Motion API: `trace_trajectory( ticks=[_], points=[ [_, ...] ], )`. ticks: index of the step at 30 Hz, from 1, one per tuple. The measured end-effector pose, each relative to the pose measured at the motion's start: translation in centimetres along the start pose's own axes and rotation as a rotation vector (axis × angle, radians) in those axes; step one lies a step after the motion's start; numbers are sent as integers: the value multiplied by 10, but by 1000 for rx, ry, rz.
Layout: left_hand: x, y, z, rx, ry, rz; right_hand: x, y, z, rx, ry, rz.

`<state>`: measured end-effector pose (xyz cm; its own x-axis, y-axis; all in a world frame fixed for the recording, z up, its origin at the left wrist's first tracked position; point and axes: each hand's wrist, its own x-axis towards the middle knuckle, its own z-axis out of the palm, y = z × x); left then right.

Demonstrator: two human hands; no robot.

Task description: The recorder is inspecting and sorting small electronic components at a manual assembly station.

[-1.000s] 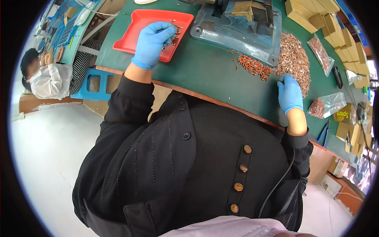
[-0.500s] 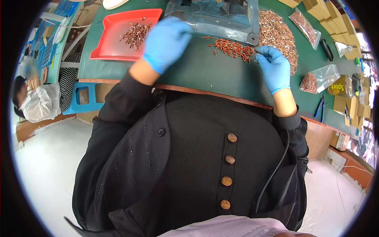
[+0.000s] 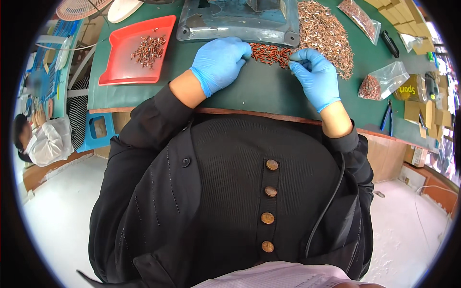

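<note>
A small pile of reddish-brown cylindrical parts (image 3: 270, 54) lies on the green table mat, in front of a grey machine base (image 3: 238, 34). In a blue glove, my left hand (image 3: 218, 65) rests at the pile's left end with its fingers curled; what they hold, if anything, is hidden. My right hand (image 3: 317, 79), also gloved in blue, pinches thumb against fingers at the pile's right end. Whatever sits in that pinch is too small to make out. Further left stands a red tray (image 3: 114, 72) bearing a loose heap of similar parts (image 3: 148, 50).
A large heap of copper-coloured parts (image 3: 326, 36) spreads beyond my right hand. To the right lie two plastic bags of parts (image 3: 357, 19), (image 3: 370, 88), a black tool (image 3: 390, 44), blue-handled pliers (image 3: 387, 118) and cardboard boxes (image 3: 434, 113). A co-worker (image 3: 50, 139) sits far left by a blue stool (image 3: 100, 127).
My left hand has come from beside the red tray to the pile's left end. My right hand stays pinched at its right end. The whole view has shifted slightly.
</note>
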<state>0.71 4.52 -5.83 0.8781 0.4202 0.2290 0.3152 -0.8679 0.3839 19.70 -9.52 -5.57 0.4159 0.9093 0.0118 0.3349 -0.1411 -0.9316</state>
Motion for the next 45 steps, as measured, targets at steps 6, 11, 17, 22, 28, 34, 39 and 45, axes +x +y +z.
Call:
trace_trajectory(
  ticks=[6, 11, 17, 22, 28, 34, 39, 45],
  points=[
    [-1, -4, -2, -2, -37, 30, -1, -6, 9, -22, -49, 18],
    [-1, 17, -11, -332, 58, 31, -3, -21, 25, 126, 6, -34],
    [-1, 44, -26, -1010, 50, -254, -5, -43, 29, 223, -19, -77],
    [-1, 55, -26, -1265, 192, -260, 0, -53, 35, 273, 117, -124],
    [3, 46, -23, -1273, 305, -286, 15, -64, 42, 399, 143, -178],
    [21, 33, -28, -1002, 472, -256, 42, -70, 46, 508, 121, -93],
    [64, 8, -39, -603, 774, -148, 90, -74, 43, 369, 197, -152],
    [94, -2, -40, -346, 943, -89, 133, -72, 49, 273, 377, -266]
  ],
)
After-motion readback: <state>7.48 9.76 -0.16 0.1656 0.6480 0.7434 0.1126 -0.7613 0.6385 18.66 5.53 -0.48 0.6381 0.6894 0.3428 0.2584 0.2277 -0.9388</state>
